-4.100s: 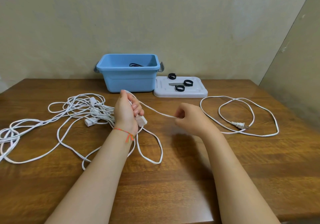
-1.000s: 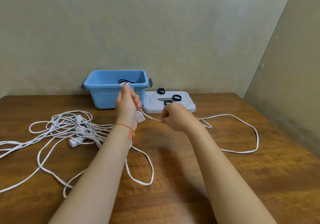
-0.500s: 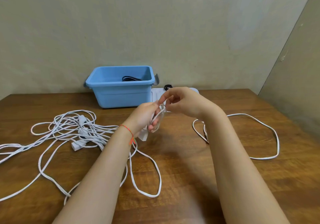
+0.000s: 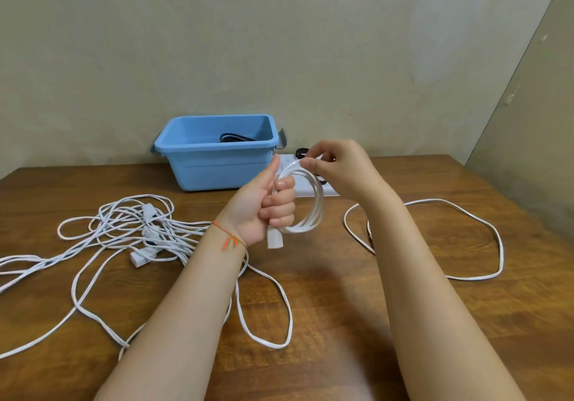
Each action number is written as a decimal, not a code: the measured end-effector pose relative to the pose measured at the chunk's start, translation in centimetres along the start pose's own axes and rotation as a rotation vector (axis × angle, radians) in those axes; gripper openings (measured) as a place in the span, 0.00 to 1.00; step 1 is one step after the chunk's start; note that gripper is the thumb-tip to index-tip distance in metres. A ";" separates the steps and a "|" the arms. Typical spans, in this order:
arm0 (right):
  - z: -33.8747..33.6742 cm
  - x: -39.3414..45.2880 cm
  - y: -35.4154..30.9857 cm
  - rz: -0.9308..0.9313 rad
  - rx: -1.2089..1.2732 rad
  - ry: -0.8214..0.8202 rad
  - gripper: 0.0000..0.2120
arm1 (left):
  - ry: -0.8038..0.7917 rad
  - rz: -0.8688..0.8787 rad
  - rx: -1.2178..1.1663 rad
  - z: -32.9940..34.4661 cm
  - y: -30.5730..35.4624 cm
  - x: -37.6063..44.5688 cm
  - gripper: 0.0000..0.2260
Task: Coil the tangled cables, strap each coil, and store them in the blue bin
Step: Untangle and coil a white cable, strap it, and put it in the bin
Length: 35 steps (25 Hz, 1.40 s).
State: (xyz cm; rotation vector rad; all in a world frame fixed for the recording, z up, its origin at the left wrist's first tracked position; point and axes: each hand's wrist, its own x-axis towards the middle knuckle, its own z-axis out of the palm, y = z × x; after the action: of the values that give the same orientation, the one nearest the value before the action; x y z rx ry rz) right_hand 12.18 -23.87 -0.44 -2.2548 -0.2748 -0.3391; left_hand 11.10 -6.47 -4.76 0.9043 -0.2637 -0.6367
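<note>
- Left hand (image 4: 264,211): raised above the worktop (image 4: 341,307) centre, fist curled round a white cable coil (image 4: 306,201), thumb upright.
- Right hand (image 4: 338,170): raised beside it, fingertips pinching the coil's top strand.
- Blue bin (image 4: 217,155): far edge.

The cables (image 4: 130,233) are white, as is the coil (image 4: 310,211). The bin (image 4: 217,164) is light blue with a black cable (image 4: 234,137) inside, and the table (image 4: 341,292) is brown wood with darker grain. An orange-red thread (image 4: 228,239) circles one wrist.
</note>
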 end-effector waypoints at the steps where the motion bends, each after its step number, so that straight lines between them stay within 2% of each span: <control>1: 0.0 0.0 0.3 0.016 -0.020 -0.027 0.04 | 0.053 0.055 -0.056 -0.1 0.1 0.1 0.19; 6: -0.1 0.3 2.2 0.202 -0.190 -0.121 0.09 | 0.408 0.307 -0.468 -2.6 0.6 0.6 0.21; 8: 0.4 0.5 2.4 0.249 -0.334 -0.114 0.13 | 0.496 0.377 -0.471 -2.7 0.7 0.6 0.21; 10: 1.2 0.3 1.4 0.242 -0.449 -0.126 0.13 | 0.513 0.399 -0.359 -1.9 0.8 0.7 0.21; 12: 1.9 -0.2 0.2 0.180 -0.489 -0.216 0.11 | 0.538 0.387 -0.188 -0.8 0.6 1.0 0.21; 17: 2.3 -1.4 -1.9 0.042 -0.356 -0.448 0.06 | 0.715 0.458 0.273 0.5 -0.1 1.4 0.18; 20: 1.7 -1.9 -2.8 0.000 -0.319 -0.656 0.16 | 0.757 0.469 0.444 0.8 -0.3 1.1 0.16; 23: 1.6 -1.9 -3.0 -0.071 -0.151 -0.629 0.17 | 0.811 0.410 0.718 0.8 -0.5 0.9 0.18; 25: 1.3 -1.7 -2.6 -0.048 0.055 -0.594 0.14 | 0.805 0.360 0.882 0.8 -0.5 0.7 0.19; 27: 0.8 -1.6 -2.1 -0.016 0.153 -0.594 0.11 | 0.767 0.297 0.919 0.8 -0.4 0.5 0.19; 28: 0.6 -1.5 -1.9 -0.006 0.125 -0.572 0.09 | 0.736 0.257 0.924 0.8 -0.4 0.5 0.19; 30: 0.3 -1.3 -1.8 0.013 -0.086 -0.479 0.04 | 0.672 0.190 0.944 0.6 -0.7 0.6 0.18; 32: 0.2 -1.2 -1.6 0.064 -0.283 -0.403 0.12 | 0.609 0.126 0.932 0.4 -1.0 0.7 0.17; 35: -0.1 -1.1 -1.1 0.136 -0.278 -0.331 0.20 | 0.399 0.027 0.701 0.5 -1.3 0.6 0.17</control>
State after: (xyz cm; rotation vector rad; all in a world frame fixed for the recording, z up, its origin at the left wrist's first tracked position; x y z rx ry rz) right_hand 10.77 -23.34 0.02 -2.5866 -0.2557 0.0762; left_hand 10.83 -7.74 -5.58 1.6715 -0.1355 -0.3182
